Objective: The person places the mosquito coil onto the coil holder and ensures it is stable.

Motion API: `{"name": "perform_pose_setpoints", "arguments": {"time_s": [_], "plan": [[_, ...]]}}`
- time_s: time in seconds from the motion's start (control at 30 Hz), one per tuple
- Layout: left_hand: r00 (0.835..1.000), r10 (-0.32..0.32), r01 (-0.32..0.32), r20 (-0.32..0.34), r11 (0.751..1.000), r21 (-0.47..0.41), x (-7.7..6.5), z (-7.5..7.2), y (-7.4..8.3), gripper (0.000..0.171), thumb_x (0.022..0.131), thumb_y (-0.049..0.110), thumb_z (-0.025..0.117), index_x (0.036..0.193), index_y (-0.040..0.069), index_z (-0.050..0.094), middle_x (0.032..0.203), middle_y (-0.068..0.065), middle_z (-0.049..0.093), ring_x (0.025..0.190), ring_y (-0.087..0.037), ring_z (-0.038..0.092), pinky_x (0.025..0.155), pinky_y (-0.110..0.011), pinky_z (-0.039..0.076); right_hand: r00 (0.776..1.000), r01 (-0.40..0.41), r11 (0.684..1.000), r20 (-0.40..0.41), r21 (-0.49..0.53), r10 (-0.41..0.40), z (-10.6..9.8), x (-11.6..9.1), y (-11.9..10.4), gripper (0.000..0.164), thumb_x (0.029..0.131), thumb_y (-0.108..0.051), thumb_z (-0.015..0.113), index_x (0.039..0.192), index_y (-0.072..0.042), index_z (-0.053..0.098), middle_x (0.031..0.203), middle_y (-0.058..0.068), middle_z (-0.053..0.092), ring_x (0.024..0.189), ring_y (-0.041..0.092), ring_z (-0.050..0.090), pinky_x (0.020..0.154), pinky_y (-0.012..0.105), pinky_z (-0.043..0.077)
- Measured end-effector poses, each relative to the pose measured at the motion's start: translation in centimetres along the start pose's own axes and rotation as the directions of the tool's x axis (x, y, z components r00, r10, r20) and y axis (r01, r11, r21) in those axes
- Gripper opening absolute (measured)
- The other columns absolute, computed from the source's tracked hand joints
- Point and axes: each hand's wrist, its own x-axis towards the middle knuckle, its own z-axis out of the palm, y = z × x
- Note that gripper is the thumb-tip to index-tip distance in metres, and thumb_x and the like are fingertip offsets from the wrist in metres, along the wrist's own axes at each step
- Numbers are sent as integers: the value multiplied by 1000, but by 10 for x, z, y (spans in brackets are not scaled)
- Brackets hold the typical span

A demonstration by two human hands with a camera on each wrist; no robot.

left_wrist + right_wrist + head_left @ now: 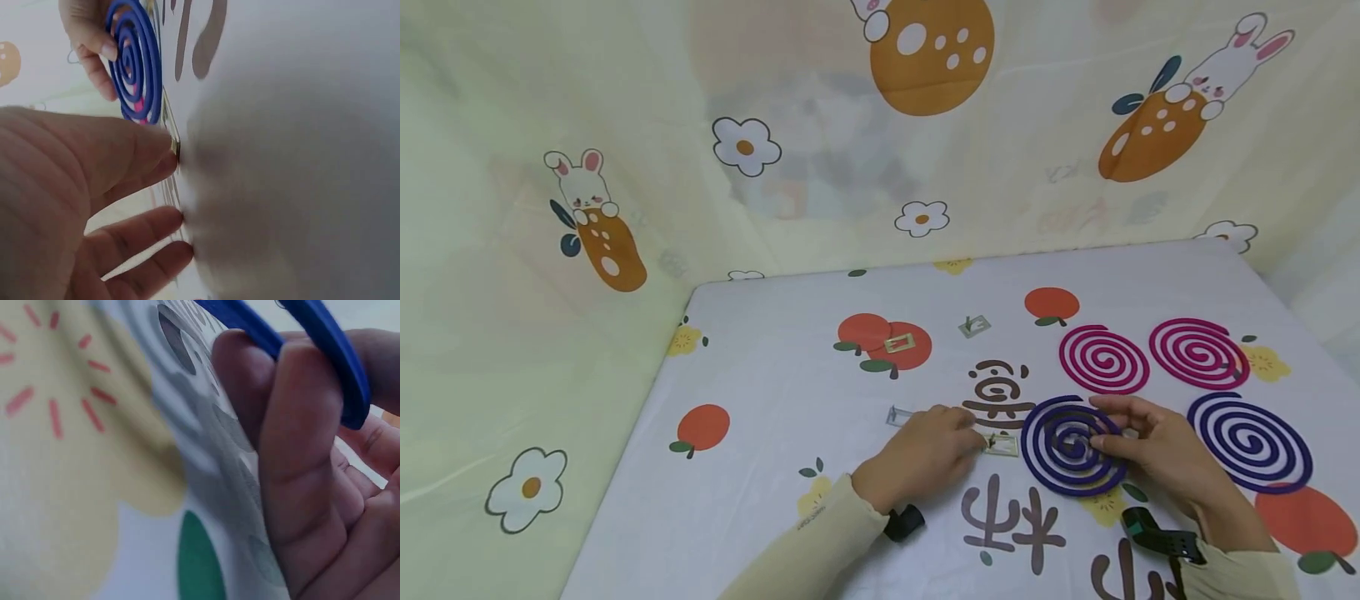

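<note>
My right hand (1172,454) pinches a dark blue mosquito coil (153,69) between thumb and fingers. The coil is tilted and raised off the table, and its shadow falls on the cloth below in the right wrist view. Just left of it, my left hand (925,454) pinches the end of a small metal coil stand (1002,445) with thumb and index finger, low against the tabletop. The other left fingertips (178,250) reach down to the cloth. Part of the stand is hidden behind the left fingers.
Two pink mosquito coils (1104,361) and another blue coil (1250,439) lie on the right. Further metal stands lie near the left hand (897,416) and farther back (974,326). A printed cloth covers the table (760,500); a curtain (827,208) hangs behind.
</note>
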Motion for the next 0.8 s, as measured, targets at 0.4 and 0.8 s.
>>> {"name": "perform_pose_setpoints", "arguments": {"time_s": [0.4,0.8], "plan": [[997,-43,45,66,999,-21,-13,-4,10,42,104,32,62,145,27,63,160,-7,48,148,-25,44,117,-46,40,1000,-3,932,19,363,-4,-2,4,7,40,96,-6,76,129,-26,67,103,-8,78,90,11,74,74,27,60],[987,-103,107,127,994,-24,-10,3,18,57,101,47,64,156,36,49,168,-7,35,155,-31,33,120,-56,33,993,-4,885,103,466,-50,18,10,-5,41,97,0,71,130,-24,68,104,-2,77,92,14,74,78,27,60]]}}
